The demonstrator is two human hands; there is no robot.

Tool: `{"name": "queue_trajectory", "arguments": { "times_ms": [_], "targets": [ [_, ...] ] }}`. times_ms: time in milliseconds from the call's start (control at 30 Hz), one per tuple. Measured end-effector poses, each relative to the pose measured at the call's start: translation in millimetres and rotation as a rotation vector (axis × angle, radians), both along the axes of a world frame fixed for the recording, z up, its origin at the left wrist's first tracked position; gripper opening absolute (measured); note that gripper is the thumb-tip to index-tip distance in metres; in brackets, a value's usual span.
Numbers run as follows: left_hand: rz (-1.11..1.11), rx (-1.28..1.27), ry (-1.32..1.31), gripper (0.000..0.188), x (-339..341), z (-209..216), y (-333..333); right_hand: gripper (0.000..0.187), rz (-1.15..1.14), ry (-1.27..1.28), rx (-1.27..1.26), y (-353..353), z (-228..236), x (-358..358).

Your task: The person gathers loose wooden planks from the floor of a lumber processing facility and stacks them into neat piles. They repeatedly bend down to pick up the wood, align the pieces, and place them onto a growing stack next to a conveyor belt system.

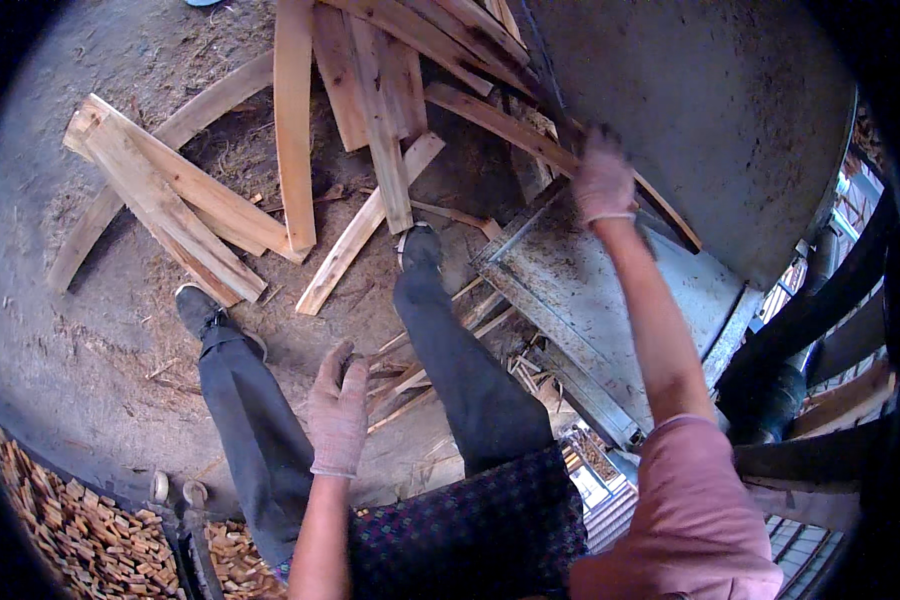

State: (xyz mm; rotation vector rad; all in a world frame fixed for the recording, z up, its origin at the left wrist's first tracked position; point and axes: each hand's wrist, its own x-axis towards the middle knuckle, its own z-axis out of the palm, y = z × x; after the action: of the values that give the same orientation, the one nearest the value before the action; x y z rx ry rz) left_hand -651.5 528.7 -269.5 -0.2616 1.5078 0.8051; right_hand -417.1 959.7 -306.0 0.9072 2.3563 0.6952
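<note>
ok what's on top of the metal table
Dark bits lie on the metal table; a plank and the right hand are over its far side. Whatever they and the forearm cover can't be seen.

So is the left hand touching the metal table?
Apart. The head view shows the right trouser leg and some floor between the left hand and the metal table.

The boards [293,130] are tan, the sleeve [695,500] pink.

Dirty floor [30,345] (brownish) beneath planks [293,120]
</note>
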Motion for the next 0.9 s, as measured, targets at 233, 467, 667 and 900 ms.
{"name": "queue_trajectory", "arguments": {
  "times_ms": [233,467,667,900],
  "targets": [
    [0.067,0.019,-0.091,0.048,-13,6,-5,0.066,-0.518,-0.128,-0.066,25,7,10],
    [0.161,0.053,-0.121,0.049,-11,2,-16,0.042,-1.236,0.233,-0.833,-116,28,-62],
    [0.234,-0.016,-0.320,0.056,-32,24,1,0.044,-1.769,0.926,-1.409,-310,18,-93],
    [0.387,-0.039,-0.499,0.031,-24,6,-26,0.033,-0.497,0.341,-1.230,-350,9,-139]
  ]
}}
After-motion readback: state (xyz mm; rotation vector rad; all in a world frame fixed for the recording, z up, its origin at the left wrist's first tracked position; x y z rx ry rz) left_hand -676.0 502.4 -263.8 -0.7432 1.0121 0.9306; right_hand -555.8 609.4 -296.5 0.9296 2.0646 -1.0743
